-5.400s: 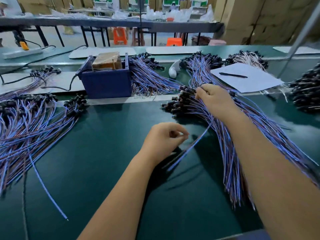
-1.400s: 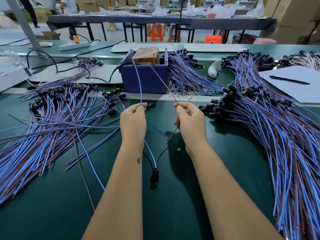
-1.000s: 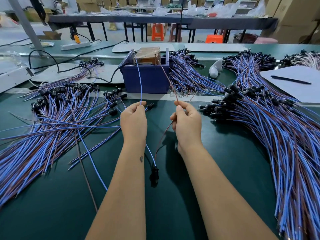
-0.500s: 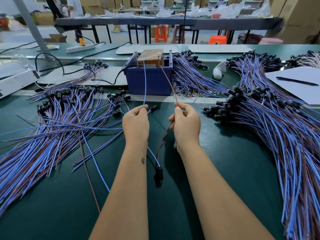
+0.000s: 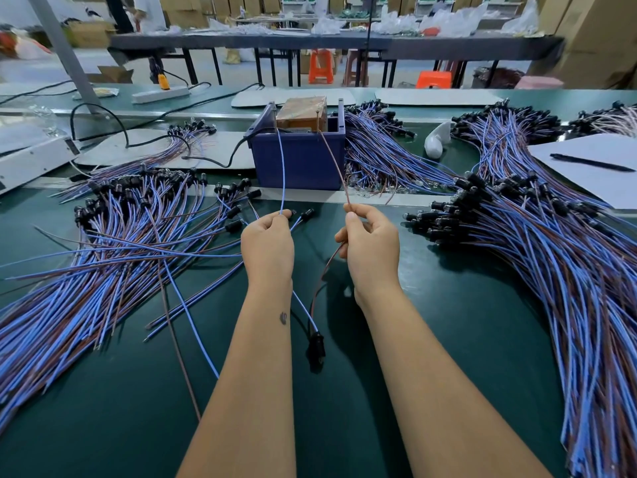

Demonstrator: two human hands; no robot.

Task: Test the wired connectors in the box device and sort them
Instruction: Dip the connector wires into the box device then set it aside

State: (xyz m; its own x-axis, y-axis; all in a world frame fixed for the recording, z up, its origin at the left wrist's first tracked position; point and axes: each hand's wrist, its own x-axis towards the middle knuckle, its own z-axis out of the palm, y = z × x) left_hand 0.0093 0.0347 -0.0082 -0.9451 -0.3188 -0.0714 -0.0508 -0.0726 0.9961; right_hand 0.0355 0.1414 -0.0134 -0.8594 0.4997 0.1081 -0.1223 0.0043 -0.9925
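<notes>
My left hand (image 5: 268, 246) pinches a blue wire (image 5: 282, 174) and my right hand (image 5: 370, 247) pinches a brown wire (image 5: 332, 160). Both wires rise to the top of the dark blue box device (image 5: 299, 157), where a brown block (image 5: 301, 112) sits. Their free ends reach the box's top edge. Below my wrists the two wires join at a black connector (image 5: 315, 346) that hangs just above the green table (image 5: 431, 339).
A large heap of blue and brown wired connectors (image 5: 103, 243) covers the table's left side, and another heap (image 5: 551, 243) lies to the right. A further bundle (image 5: 379, 157) lies beside the box. White paper with a pen (image 5: 593, 163) is at the far right.
Both hands hold the same two wires at the box as half a second ago. The view has shifted slightly; the hands stay almost still.
</notes>
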